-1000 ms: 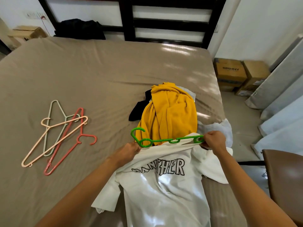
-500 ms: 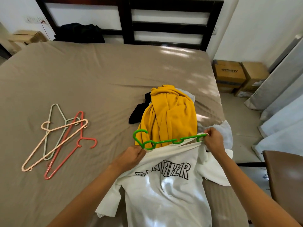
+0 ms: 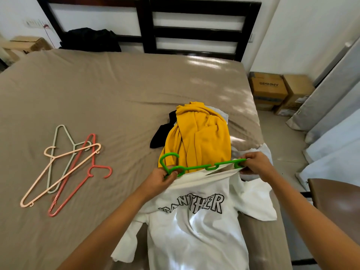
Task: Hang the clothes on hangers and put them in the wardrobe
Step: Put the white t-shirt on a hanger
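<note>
Moved: my left hand (image 3: 162, 177) shifted up onto green hanger (image 3: 196, 167), hook end.
Grip: L fingers pinch hanger; right hand (image 3: 255, 165) clamps far end + white tee (image 3: 196, 227) collar.
Loc: tee at bed (image 3: 97, 90) near-right edge.
Progress: 1st tee half-threaded; yellow top (image 3: 198, 139), 3 spare hangers (image 3: 64, 166), wardrobe left.

Your left hand (image 3: 162, 177): pinching green hanger (image 3: 200, 167) at hook end
Your right hand (image 3: 257, 166): gripping hanger's other end at white T-shirt (image 3: 196, 221) collar

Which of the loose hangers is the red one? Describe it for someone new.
On the bed, left of the clothes pile, three loose hangers overlap. The red hanger lies nearest the pile, its hook curling toward the person; the peach hanger crosses it, and the grey-green hanger lies underneath.
</note>
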Motion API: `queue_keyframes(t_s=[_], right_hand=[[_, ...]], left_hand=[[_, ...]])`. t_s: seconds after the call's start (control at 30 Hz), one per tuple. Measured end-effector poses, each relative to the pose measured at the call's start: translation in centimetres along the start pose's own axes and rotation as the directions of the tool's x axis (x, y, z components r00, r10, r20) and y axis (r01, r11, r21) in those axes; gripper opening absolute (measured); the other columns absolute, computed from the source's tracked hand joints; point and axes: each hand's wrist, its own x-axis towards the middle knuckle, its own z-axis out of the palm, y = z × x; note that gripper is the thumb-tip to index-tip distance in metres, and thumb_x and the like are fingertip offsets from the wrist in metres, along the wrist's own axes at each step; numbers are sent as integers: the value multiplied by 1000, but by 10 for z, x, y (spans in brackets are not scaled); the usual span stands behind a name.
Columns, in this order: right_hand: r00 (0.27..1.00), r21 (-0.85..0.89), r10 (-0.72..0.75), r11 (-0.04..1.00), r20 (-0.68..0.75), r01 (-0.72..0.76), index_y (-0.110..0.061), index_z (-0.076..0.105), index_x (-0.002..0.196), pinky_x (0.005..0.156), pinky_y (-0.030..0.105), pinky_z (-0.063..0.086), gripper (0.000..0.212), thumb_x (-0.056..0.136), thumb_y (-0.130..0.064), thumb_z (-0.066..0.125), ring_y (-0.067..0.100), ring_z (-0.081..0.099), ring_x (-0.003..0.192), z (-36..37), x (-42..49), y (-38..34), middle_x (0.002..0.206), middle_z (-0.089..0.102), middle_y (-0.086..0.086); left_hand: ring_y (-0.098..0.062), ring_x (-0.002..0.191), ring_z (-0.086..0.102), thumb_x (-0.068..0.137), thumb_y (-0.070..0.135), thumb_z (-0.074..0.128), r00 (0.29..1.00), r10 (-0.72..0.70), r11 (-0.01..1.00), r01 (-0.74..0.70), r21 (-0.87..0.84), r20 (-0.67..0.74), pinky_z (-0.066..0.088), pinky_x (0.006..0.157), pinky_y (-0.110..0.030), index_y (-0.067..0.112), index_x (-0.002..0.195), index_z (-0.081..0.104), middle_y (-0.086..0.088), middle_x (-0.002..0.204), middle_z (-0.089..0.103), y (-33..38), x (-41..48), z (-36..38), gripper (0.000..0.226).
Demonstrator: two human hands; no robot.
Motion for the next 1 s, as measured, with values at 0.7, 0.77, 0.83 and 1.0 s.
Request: queue_keyframes(t_s=[0.7,0.77,0.83,1.0], right_hand=[[748,598,-59,644,661,-477,6,72,87,68,37,59,61,32,-3,96,29,69,83,-9,-10,34,96,68,21],[764,594,15,620,646,-514,6,72,84,63,35,59,65,23,0,96,28,70,75,-6,-7,34,92,69,21],[777,591,70,607,626,-531,7,70,84,58,35,59,72,17,1,95,28,69,69,-3,-5,33,87,68,22],[787,516,193,660,586,-546,6,66,73,54,32,58,41,39,8,88,26,67,64,-4,-4,31,79,66,20]], left_hand=[[-10,53,38,95,32,52,996,-48,998,52,-48,73,29,52,-28,58,82,65,5,53,43,-14,4,-12,32],[-3,47,37,97,24,50,994,-37,999,39,-26,100,28,49,-20,55,79,66,12,46,42,-14,3,-10,39],[-3,47,43,97,27,49,992,-45,999,46,-8,117,31,47,-16,56,81,65,15,47,49,-11,0,-8,38],[-5,83,61,87,53,43,986,-10,998,0,56,166,48,74,-24,60,95,60,16,91,67,-16,-4,-6,20]])
